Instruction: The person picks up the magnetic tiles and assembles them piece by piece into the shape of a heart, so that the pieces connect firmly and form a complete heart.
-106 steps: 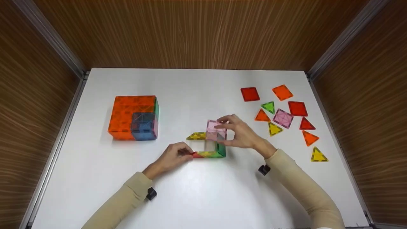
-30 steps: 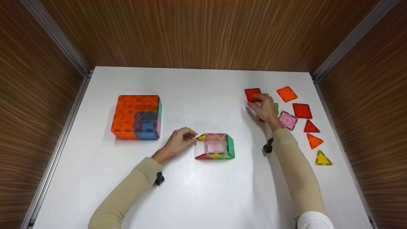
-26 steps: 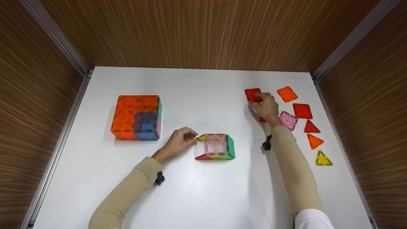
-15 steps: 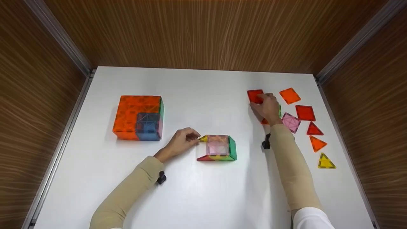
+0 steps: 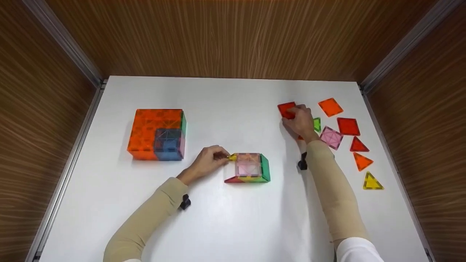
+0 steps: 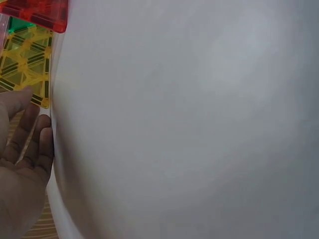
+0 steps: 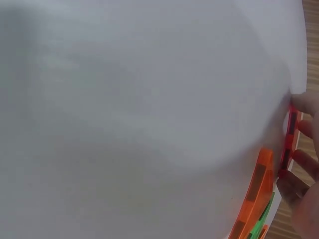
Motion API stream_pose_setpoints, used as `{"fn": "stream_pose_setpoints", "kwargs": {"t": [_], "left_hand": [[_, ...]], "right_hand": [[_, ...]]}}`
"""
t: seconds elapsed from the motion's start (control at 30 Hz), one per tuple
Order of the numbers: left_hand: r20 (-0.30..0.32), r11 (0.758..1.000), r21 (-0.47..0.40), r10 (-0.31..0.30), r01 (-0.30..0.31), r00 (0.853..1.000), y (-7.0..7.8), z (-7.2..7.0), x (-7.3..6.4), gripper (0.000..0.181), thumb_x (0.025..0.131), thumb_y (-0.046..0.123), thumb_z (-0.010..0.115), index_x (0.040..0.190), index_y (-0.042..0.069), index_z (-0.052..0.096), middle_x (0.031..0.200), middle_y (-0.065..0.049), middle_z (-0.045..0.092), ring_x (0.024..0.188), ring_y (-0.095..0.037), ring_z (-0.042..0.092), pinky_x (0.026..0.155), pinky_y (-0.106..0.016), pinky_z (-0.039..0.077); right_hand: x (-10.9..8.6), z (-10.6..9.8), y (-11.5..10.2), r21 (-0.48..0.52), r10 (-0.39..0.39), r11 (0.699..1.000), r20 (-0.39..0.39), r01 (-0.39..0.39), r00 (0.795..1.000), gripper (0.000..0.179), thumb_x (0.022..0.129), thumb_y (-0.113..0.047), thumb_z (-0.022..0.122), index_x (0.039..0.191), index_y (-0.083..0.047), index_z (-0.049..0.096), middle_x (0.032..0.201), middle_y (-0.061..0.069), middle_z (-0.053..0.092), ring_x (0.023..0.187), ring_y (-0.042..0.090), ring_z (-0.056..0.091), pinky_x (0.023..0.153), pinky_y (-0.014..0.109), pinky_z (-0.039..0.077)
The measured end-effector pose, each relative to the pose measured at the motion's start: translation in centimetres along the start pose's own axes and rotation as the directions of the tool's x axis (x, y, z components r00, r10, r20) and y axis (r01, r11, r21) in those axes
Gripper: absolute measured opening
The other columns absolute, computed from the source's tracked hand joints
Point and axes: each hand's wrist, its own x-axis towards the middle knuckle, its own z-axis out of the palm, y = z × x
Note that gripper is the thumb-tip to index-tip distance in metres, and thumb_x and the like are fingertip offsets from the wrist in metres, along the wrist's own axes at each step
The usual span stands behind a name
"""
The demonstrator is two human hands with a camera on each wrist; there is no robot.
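Note:
My left hand [image 5: 207, 162] pinches the end of a yellow triangular magnetic tile [image 5: 232, 157] at the back left of a small structure. In the left wrist view, the thumb lies against this yellow wall [image 6: 27, 59]. The structure has a pink square tile [image 5: 248, 165] flat on top, a green side [image 5: 265, 168] at right and a red triangular tile [image 5: 232, 179] at front left. At the back right, my right hand [image 5: 301, 122] grips a red square tile [image 5: 287, 110] by its edges; the right wrist view shows its rim [image 7: 289, 142] between thumb and fingers.
A larger orange box of tiles [image 5: 153, 127] with a blue corner square [image 5: 167, 140] stands at left. Loose tiles lie at right: an orange square [image 5: 330, 107], a red square [image 5: 348, 126], a pink square [image 5: 331, 137] and several triangles, including a yellow one [image 5: 372, 181].
The pink square, earlier in my right hand, now lies on the structure. My right hand has moved to the back-right red square and gripped it. My left hand shifted from the front-left corner to the back-left.

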Motion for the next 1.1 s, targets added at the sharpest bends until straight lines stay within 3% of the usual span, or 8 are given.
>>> {"fn": "stream_pose_setpoints", "kwargs": {"t": [0.33, 0.57, 0.73, 0.83, 1.1], "left_hand": [[0.005, 1.0, 0.01, -0.028, 0.028, 1.0, 0.1, -0.1, -0.1, 0.013, 0.096, 0.01, 0.076, 0.108, 0.007, 0.077, 0.106, -0.011, 0.075, 0.096, -0.019, 0.069, 0.086, -0.026, 0.055], [0.001, 1.0, -0.012, -0.025, 0.025, 1.0, 0.0, 0.1, 0.0, 0.013, 0.095, 0.009, 0.077, 0.108, 0.006, 0.078, 0.105, -0.013, 0.076, 0.096, -0.021, 0.071, 0.086, -0.025, 0.056], [0.016, 0.999, -0.004, -0.039, 0.039, 0.999, 0.1, -0.1, -0.1, 0.014, 0.095, 0.01, 0.077, 0.109, 0.006, 0.078, 0.105, -0.012, 0.075, 0.094, -0.018, 0.069, 0.084, -0.024, 0.054], [0.022, 0.999, -0.004, -0.053, 0.053, 0.998, 0.3, -0.6, -0.3, 0.016, 0.096, 0.014, 0.077, 0.111, 0.007, 0.077, 0.106, -0.012, 0.075, 0.093, -0.018, 0.068, 0.085, -0.026, 0.055], [0.008, 0.999, 0.021, -0.046, 0.046, 0.999, 2.0, -3.0, 0.0, 0.028, 0.098, 0.019, 0.076, 0.12, 0.001, 0.073, 0.112, -0.015, 0.075, 0.099, -0.026, 0.069, 0.091, -0.036, 0.057]], "right_hand": [[-2.0, 0.6, -1.3, 0.051, -0.124, 0.991, 0.044, 0.122, 0.991, 0.052, 0.089, -0.032, 0.079, 0.134, -0.007, 0.072, 0.15, 0.018, 0.051, 0.132, 0.035, 0.049, 0.113, 0.053, 0.053], [-3.7, 0.9, -2.1, 0.018, -0.303, 0.953, -0.003, 0.303, 0.953, 0.043, 0.088, -0.031, 0.079, 0.12, -0.002, 0.077, 0.139, 0.021, 0.061, 0.127, 0.039, 0.051, 0.103, 0.053, 0.055], [-5.1, 1.0, -3.0, 0.093, -0.342, 0.936, 0.007, 0.34, 0.94, 0.037, 0.087, -0.029, 0.08, 0.115, -0.005, 0.079, 0.138, 0.017, 0.062, 0.128, 0.035, 0.05, 0.104, 0.051, 0.052], [-6.1, 0.7, -3.8, 0.131, -0.39, 0.914, 0.018, 0.384, 0.921, 0.035, 0.087, -0.029, 0.079, 0.114, -0.006, 0.079, 0.138, 0.016, 0.063, 0.128, 0.035, 0.049, 0.105, 0.052, 0.051], [-9.0, -0.8, -6.9, 0.154, -0.554, 0.823, 0.002, 0.547, 0.833, 0.031, 0.085, -0.027, 0.081, 0.109, -0.008, 0.08, 0.132, 0.017, 0.068, 0.12, 0.036, 0.054, 0.099, 0.055, 0.053]]}}
